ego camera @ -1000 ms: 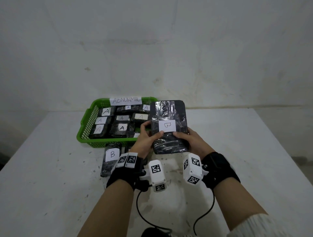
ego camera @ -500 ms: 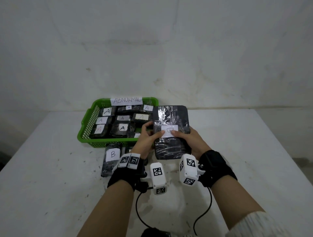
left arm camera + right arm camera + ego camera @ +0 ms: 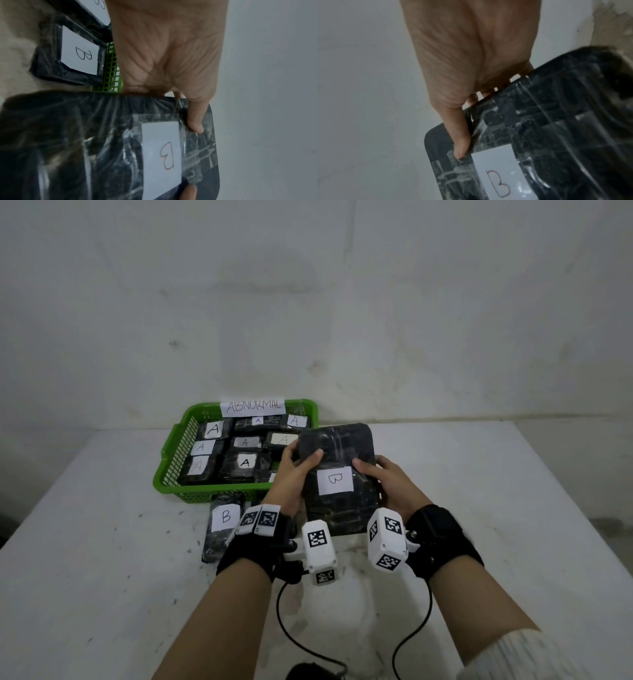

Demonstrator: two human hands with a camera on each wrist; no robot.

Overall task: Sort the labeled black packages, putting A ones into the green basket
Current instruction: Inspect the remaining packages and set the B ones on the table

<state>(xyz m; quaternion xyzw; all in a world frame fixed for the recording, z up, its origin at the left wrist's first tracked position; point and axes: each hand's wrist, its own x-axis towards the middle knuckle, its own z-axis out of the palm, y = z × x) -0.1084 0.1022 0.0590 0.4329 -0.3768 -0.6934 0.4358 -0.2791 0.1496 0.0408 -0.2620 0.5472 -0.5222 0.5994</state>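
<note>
Both hands hold a large black package (image 3: 339,477) with a white B label above the table, just right of the green basket (image 3: 171,467). My left hand (image 3: 294,470) grips its left edge, thumb on top, and the left wrist view shows the thumb (image 3: 195,121) beside the package's label (image 3: 163,155). My right hand (image 3: 387,484) grips the right edge, thumb (image 3: 460,146) pressing the package (image 3: 556,135) near its label. The basket carries an "ABNORMAL" sign and holds several black packages labelled A (image 3: 245,462).
Another black B package (image 3: 224,525) lies on the white table (image 3: 102,577) in front of the basket, next to my left wrist; it shows in the left wrist view too (image 3: 68,56). Black cables (image 3: 294,631) trail from the wrist cameras towards me. A bare wall stands behind.
The B package has tipped from nearly upright towards flat and come down closer to me. My left thumb has shifted off the label to the package's upper part.
</note>
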